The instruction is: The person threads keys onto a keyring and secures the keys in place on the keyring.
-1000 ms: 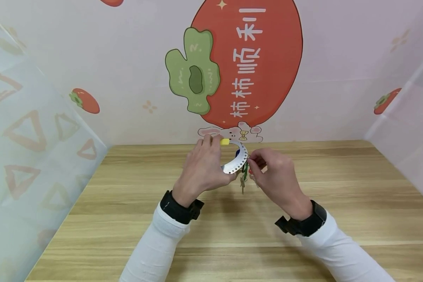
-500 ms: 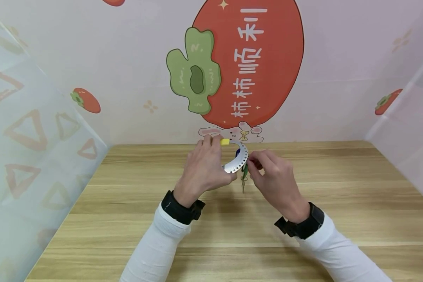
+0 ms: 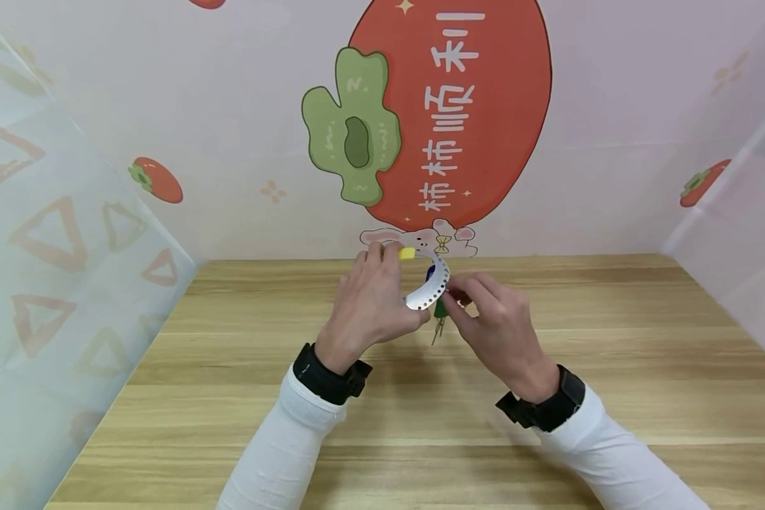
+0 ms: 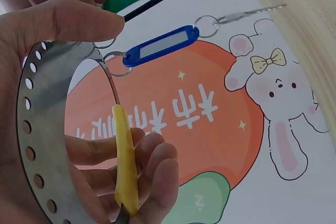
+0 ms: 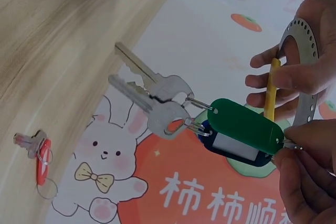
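My left hand holds a perforated metal key ring plate, its thumb and curled fingers around the curved band. A yellow sleeve sits on its thin side. At the rim's right edge, my right hand pinches the small split ring of a green key tag between thumb and fingers, touching the plate. Whether that ring passes through a hole cannot be seen. A blue key tag hangs by its ring from the plate. Two metal keys dangle from the tags.
A red key tag with a key lies on the wooden table beyond my hands. The table meets a printed backdrop behind, with side panels left and right.
My right hand has shifted slightly left and its fingers have tilted; the green tag and hanging keys have turned. The red tag, glimpsed earlier beside the fingers, is now hidden in the head view.
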### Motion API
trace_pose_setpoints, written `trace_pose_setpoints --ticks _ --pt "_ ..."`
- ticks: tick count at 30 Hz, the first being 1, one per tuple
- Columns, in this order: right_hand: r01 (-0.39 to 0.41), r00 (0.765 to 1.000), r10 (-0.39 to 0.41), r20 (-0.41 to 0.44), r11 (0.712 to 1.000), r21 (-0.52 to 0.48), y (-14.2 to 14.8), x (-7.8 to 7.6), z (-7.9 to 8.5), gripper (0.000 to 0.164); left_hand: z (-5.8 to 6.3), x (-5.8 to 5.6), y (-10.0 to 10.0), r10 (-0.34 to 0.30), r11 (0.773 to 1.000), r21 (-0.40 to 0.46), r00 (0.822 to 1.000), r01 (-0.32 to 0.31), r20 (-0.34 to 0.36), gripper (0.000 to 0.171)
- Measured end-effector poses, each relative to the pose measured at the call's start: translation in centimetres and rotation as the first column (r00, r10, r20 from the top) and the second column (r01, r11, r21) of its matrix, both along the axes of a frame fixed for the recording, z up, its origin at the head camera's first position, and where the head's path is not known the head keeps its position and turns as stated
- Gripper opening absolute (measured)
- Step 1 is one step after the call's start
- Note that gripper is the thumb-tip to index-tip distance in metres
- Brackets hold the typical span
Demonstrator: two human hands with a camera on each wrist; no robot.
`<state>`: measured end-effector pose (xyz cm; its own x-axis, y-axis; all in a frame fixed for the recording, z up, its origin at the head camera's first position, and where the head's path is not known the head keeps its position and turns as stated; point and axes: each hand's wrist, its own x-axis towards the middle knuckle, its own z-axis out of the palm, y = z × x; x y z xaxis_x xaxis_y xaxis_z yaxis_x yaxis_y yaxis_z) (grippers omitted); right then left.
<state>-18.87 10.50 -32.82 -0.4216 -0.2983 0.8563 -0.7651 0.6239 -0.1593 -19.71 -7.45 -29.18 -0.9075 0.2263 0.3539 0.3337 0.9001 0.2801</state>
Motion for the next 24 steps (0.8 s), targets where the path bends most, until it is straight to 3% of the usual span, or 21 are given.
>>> trace_pose_setpoints --ticks 9,14,18,24 --pt "-0.084 0.992 0.093 0.085 0.991 -0.108 0.4 -0.6 0.0 0.029 0.1 0.0 -0.2 -0.019 0.999 0.044 1.0 0.02 -0.009 0.086" --pt "-0.133 0.964 0.174 0.199 0.97 -0.206 0.5 -0.2 0.8 0.025 0.3 0.0 -0.5 -0.022 0.997 0.072 1.0 0.023 -0.014 0.089" --pt "-0.172 0.91 0.264 0.321 0.943 -0.285 0.1 0.8 2.0 0.017 0.4 0.0 -0.6 -0.026 0.996 0.084 0.999 0.028 -0.028 0.088" --pt "-0.176 0.786 0.361 0.503 0.909 -0.378 0.2 1.0 2.5 0.01 0.4 0.0 -0.7 -0.03 0.994 0.101 0.998 0.035 -0.047 0.089"
